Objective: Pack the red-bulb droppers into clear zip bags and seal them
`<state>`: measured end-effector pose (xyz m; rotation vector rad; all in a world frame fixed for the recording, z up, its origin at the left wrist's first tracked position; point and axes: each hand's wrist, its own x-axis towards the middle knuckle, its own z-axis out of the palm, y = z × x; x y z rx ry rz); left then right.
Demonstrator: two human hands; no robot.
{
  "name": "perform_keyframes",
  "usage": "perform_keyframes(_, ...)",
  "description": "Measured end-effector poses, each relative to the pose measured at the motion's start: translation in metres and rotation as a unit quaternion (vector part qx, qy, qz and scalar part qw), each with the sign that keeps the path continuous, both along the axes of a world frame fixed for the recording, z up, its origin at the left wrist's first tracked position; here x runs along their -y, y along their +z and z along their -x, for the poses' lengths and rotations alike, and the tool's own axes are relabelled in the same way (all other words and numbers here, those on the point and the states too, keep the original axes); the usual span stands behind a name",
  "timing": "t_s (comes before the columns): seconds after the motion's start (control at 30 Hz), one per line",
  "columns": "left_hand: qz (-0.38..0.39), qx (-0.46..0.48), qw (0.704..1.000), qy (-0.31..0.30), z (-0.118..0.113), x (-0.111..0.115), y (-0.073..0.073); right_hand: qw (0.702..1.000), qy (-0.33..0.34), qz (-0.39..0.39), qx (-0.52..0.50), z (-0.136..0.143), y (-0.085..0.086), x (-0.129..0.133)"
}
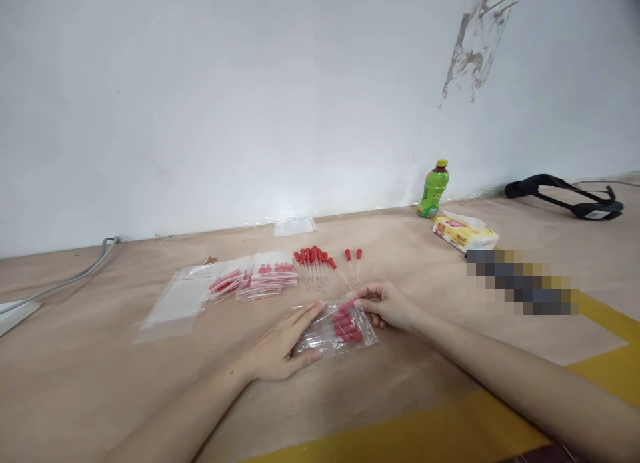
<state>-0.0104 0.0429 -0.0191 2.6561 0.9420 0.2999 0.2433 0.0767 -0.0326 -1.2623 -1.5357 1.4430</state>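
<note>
A clear plastic zip bag (pixel 327 333) lies flat in front of me, with several red-bulbed droppers (pixel 347 325) inside, their bulbs toward the right. My left hand (pixel 287 343) rests flat across the bag's left side, fingers stretched out and thumb apart. At the upper right corner, the thumb and forefinger of my right hand (pixel 385 306) pinch the bag close to the topmost red bulb. Just beyond the bag is a row of loose glass droppers (pixel 314 256) with red bulbs. Two more droppers (pixel 354 255) lie apart to their right.
Filled bags (pixel 267 276) are stacked left of the loose droppers, beside flat bags (pixel 175 299). Another flat white bag (pixel 295 227) lies by the wall. Far right are a green bottle (pixel 433 191), a tissue pack (pixel 465 233) and a black headset-like frame (pixel 565 195). A grey cable (pixel 95 266) runs left.
</note>
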Motion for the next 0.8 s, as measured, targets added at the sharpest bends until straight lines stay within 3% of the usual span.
perform_keyframes(0.13, -0.007, 0.009, 1.000, -0.002, 0.000, 0.000, 0.000, 0.996, -0.071, -0.057, 0.006, 0.013, -0.008, -0.001)
perform_keyframes(0.23, -0.006, 0.007, 1.000, 0.000, 0.000, 0.001, 0.000, 0.992, -0.040, -0.116, -0.019, 0.016, -0.011, 0.002)
perform_keyframes(0.33, 0.001, 0.005, 1.000, 0.003, 0.000, 0.001, 0.000, 0.998, 0.015, -0.063, -0.028, 0.009, -0.007, 0.004)
perform_keyframes(0.47, 0.008, 0.014, 1.000, 0.000, -0.001, 0.001, 0.001, 0.999, -0.044, 0.023, 0.019, 0.002, 0.002, 0.006)
perform_keyframes(0.67, 0.012, 0.085, 0.996, -0.018, -0.001, 0.002, 0.001, 0.993, 0.102, -0.004, -0.059, 0.011, 0.001, 0.015)
perform_keyframes(0.8, -0.038, 0.169, 0.984, 0.028, 0.001, -0.004, 0.000, 0.991, 0.078, -0.004, -0.106, 0.002, 0.005, 0.012)
